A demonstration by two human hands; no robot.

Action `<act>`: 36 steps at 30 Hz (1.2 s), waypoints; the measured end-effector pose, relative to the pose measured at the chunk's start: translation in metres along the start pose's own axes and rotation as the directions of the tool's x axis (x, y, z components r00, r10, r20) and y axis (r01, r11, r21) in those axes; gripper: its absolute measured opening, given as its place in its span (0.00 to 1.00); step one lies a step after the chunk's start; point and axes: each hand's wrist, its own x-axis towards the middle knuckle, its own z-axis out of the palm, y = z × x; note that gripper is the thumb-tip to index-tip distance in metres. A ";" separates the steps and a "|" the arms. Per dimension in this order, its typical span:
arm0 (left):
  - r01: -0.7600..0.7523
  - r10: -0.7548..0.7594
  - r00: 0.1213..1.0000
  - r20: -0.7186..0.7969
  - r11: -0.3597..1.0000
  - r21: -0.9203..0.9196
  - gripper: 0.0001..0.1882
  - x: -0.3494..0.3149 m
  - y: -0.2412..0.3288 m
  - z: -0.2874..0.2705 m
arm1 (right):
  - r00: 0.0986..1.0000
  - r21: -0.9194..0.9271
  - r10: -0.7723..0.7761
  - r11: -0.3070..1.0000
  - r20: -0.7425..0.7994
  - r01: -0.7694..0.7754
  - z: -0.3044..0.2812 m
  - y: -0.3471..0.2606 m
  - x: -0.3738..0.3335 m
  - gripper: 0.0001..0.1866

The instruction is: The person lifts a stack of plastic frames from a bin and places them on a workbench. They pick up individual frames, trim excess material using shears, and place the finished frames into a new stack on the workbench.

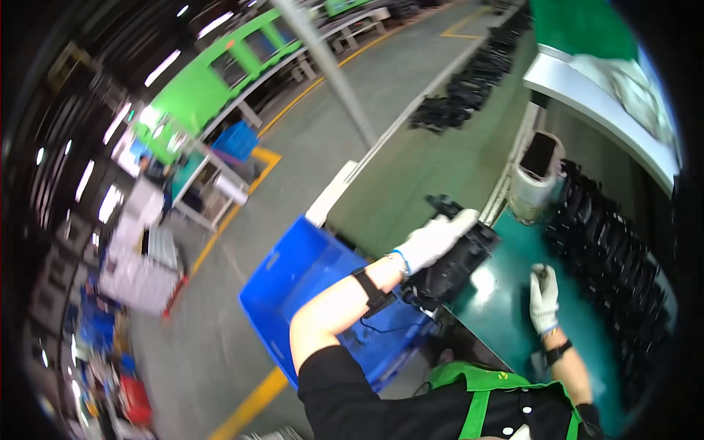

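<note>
Holding a black, angular plastic part (458, 265), jagged in outline, at the worktop's (506, 315) edge beside a blue bin (282, 293). Lying beneath the gloved fingers of the left hand (434, 243), closed over its upper side. Cannot tell how far open, or whether holding anything, at the right hand (543, 299).

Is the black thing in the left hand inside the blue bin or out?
Out: the left hand holds the black plastic part, mostly past the edge of the blue bin.
</note>
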 end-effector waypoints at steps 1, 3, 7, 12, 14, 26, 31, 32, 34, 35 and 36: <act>0.036 -0.035 0.999 0.026 0.997 -0.073 0.53 -0.018 0.012 0.010 | 0.998 -0.009 -0.022 1.000 0.063 0.023 -0.012 -0.006 -0.011 0.15; 0.105 -0.102 0.994 0.028 0.981 -0.166 0.56 -0.051 0.035 0.034 | 0.996 -0.104 0.012 0.995 0.093 -0.002 -0.032 -0.023 -0.031 0.23; 0.030 0.026 0.987 0.160 0.942 -0.334 0.54 -0.075 0.060 0.083 | 0.918 0.229 0.167 0.938 0.360 -0.260 -0.078 -0.116 -0.056 0.32; -0.088 0.086 0.996 -0.024 0.901 -0.425 0.43 -0.049 0.085 0.190 | 0.921 0.145 0.280 0.934 0.270 -0.327 -0.113 -0.109 -0.079 0.37; -0.128 0.129 0.991 -0.025 0.899 -0.420 0.37 -0.055 0.102 0.211 | 0.992 0.051 0.108 0.992 0.057 -0.111 -0.139 -0.067 -0.091 0.38; -0.833 0.855 0.460 0.241 0.322 0.450 0.09 -0.009 0.116 0.214 | 0.884 0.306 0.436 0.876 -0.170 -0.373 -0.205 -0.075 -0.126 0.34; -0.552 0.576 0.817 0.017 0.774 0.310 0.22 0.054 0.059 0.183 | 0.875 -0.027 0.442 0.890 -0.196 -0.455 -0.199 -0.106 -0.136 0.34; -0.211 0.210 0.977 0.036 0.976 0.054 0.25 0.049 0.076 0.186 | 0.851 0.069 0.492 0.870 -0.182 -0.488 -0.200 -0.111 -0.141 0.33; -0.221 0.222 0.975 -0.003 0.969 0.113 0.27 0.069 0.060 0.188 | 0.832 0.165 0.532 0.845 -0.156 -0.509 -0.202 -0.123 -0.142 0.32; -0.213 0.228 0.971 -0.070 0.962 0.173 0.30 0.077 0.050 0.192 | 0.845 0.105 0.524 0.851 -0.105 -0.514 -0.205 -0.130 -0.143 0.32; -0.229 0.239 0.970 -0.036 0.957 0.177 0.30 0.074 0.061 0.200 | 0.849 0.049 0.524 0.851 -0.070 -0.522 -0.211 -0.134 -0.147 0.32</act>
